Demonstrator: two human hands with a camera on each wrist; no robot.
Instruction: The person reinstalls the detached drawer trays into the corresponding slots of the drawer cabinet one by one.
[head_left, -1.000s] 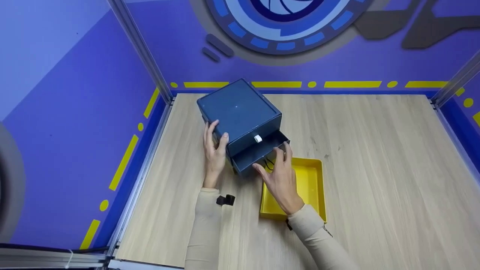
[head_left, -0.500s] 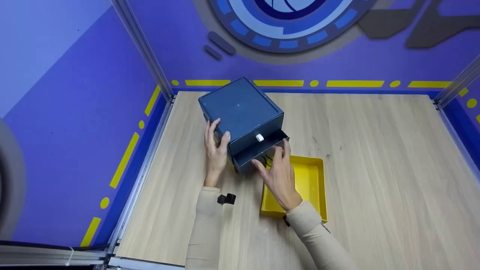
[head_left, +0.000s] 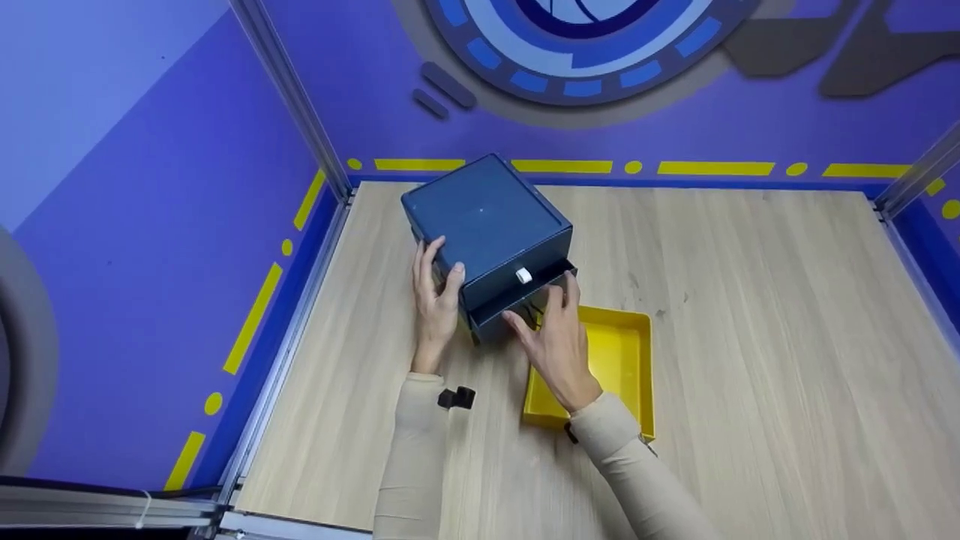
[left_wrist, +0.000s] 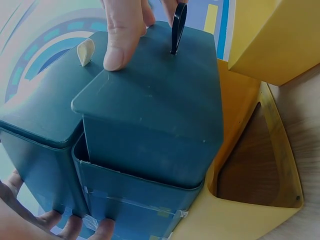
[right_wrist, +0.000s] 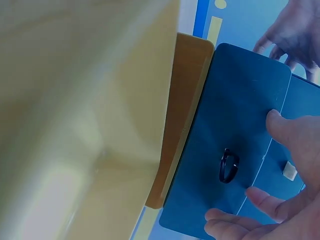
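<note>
A dark blue-green cabinet with two drawers (head_left: 484, 214) stands at an angle on the table. Its upper drawer has a white pull loop (head_left: 523, 275) and is fully in. The lower drawer (left_wrist: 145, 145), with a black pull loop (right_wrist: 229, 166), sticks out a little. My left hand (head_left: 436, 319) rests along the cabinet's left side, thumb near the top edge and several fingers flat against the wall. My right hand (head_left: 559, 349) touches the lower drawer's front at its upper edge, thumb and fingers spread and slightly bent.
A yellow bin (head_left: 641, 360) lies in front of the cabinet, beneath my right wrist. A yellow piece with a cut-out (left_wrist: 245, 200) adjoins the cabinet's base. Printed purple panels (head_left: 187, 210) border the wooden table (head_left: 765, 322) at the back and sides.
The lower drawer has slid further into the cabinet, with my right hand moving along with its front. My left hand keeps its place on the cabinet's side. The view has shifted slightly.
</note>
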